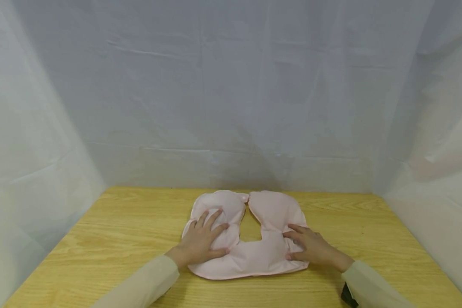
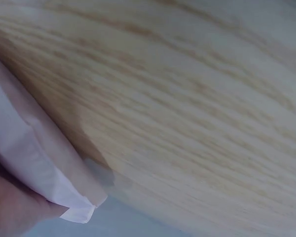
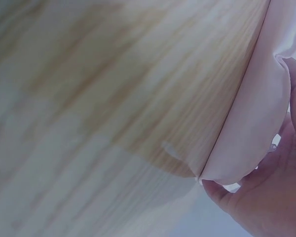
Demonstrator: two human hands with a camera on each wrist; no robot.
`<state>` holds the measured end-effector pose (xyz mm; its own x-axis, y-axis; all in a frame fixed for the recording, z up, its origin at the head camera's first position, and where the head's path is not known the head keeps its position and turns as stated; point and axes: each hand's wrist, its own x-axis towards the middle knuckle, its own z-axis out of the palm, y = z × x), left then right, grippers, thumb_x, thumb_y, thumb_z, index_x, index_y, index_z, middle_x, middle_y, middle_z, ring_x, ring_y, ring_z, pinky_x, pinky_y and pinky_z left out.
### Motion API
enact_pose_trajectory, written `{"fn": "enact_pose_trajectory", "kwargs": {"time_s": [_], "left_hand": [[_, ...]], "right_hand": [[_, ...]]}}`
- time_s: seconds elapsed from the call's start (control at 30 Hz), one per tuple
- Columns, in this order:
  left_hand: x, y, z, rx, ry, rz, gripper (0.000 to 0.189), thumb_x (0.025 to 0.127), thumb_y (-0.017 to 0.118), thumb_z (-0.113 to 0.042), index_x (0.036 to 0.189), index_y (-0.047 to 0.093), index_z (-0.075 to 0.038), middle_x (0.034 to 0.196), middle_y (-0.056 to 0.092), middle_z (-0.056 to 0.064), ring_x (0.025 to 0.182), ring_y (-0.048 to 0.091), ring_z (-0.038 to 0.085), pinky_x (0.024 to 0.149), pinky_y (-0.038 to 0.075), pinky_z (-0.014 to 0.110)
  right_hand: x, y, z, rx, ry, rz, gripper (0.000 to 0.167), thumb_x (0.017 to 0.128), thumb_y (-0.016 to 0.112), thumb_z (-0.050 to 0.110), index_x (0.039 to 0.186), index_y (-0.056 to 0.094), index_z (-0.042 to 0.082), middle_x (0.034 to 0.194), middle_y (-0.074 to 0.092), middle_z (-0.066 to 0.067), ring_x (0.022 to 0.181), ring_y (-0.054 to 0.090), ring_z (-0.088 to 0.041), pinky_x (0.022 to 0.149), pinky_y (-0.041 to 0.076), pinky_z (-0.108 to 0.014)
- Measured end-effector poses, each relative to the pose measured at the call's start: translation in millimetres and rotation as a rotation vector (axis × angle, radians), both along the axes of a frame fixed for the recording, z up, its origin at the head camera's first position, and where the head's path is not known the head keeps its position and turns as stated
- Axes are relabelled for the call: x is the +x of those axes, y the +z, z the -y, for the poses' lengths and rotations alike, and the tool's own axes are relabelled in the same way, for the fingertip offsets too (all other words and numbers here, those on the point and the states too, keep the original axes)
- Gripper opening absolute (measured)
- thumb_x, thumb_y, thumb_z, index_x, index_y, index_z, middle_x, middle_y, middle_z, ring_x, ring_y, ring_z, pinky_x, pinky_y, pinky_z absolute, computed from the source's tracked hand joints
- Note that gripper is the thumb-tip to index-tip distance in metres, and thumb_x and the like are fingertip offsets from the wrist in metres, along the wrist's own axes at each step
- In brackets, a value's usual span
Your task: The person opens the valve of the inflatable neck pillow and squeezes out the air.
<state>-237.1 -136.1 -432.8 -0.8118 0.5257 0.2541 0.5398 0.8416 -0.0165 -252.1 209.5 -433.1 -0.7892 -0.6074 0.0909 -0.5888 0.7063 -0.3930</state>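
A pale pink U-shaped neck pillow lies flat on the wooden table, its two ends meeting at the far side by a small round fastener. My left hand rests on the pillow's left side with fingers spread. On the opposite side, my right hand touches the right edge with its fingers apart and slightly bent. The left wrist view catches the pillow's side beside part of that hand. In the right wrist view, fingers lie along the pillow's seamed edge.
The wood-grain table stretches out on both sides of the pillow. Pale, creased sheeting hangs behind the table and along its left and right sides. A dark object shows under the right sleeve.
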Motion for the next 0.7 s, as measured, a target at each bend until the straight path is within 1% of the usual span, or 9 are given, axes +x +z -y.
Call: {"fn": "enact_pose_trajectory", "kwargs": {"time_s": [0.2, 0.33, 0.47, 0.57, 0.7], "left_hand": [[-1.4, 4.9, 0.3, 0.0, 0.002, 0.017, 0.069, 0.079, 0.053, -0.062, 0.135, 0.043, -0.022, 0.148, 0.025, 0.014, 0.127, 0.029, 0.048, 0.09, 0.038, 0.06], [-4.3, 9.3, 0.7, -0.027, 0.002, -0.006, 0.076, 0.078, 0.053, -0.065, 0.138, 0.037, -0.022, 0.146, 0.026, 0.018, 0.127, 0.029, 0.049, 0.092, 0.038, 0.059], [-10.7, 12.0, 2.3, -0.036, 0.014, -0.023, 0.083, 0.074, 0.054, -0.068, 0.14, 0.034, -0.023, 0.146, 0.025, 0.02, 0.128, 0.027, 0.05, 0.092, 0.038, 0.059], [-16.8, 12.9, 4.1, -0.015, 0.027, -0.003, 0.088, 0.071, 0.057, -0.069, 0.142, 0.031, -0.025, 0.148, 0.023, 0.019, 0.129, 0.025, 0.05, 0.093, 0.036, 0.06], [-24.5, 13.8, 7.0, 0.015, 0.039, 0.031, 0.097, 0.065, 0.06, -0.073, 0.143, 0.026, -0.029, 0.15, 0.018, 0.018, 0.13, 0.02, 0.053, 0.095, 0.033, 0.064]], "right_hand": [[1.3, 2.9, 0.3, 0.002, 0.009, 0.013, 0.059, 0.078, 0.067, 0.044, 0.123, 0.054, 0.009, 0.138, 0.04, -0.024, 0.12, 0.039, -0.049, 0.085, 0.031, -0.07], [1.1, 3.3, 0.5, 0.004, 0.007, 0.036, 0.06, 0.078, 0.067, 0.045, 0.124, 0.054, 0.01, 0.139, 0.038, -0.024, 0.121, 0.038, -0.049, 0.085, 0.03, -0.071], [0.4, 2.7, 0.3, 0.007, 0.008, 0.05, 0.061, 0.078, 0.066, 0.046, 0.125, 0.053, 0.011, 0.14, 0.037, -0.024, 0.122, 0.036, -0.049, 0.086, 0.028, -0.072], [0.3, 2.7, 0.0, 0.007, 0.011, 0.051, 0.061, 0.078, 0.066, 0.046, 0.125, 0.053, 0.011, 0.14, 0.037, -0.024, 0.122, 0.036, -0.049, 0.087, 0.028, -0.072], [0.5, 3.8, 0.2, 0.006, 0.015, 0.052, 0.061, 0.078, 0.066, 0.047, 0.125, 0.053, 0.011, 0.14, 0.037, -0.025, 0.122, 0.036, -0.049, 0.087, 0.028, -0.072]]}}
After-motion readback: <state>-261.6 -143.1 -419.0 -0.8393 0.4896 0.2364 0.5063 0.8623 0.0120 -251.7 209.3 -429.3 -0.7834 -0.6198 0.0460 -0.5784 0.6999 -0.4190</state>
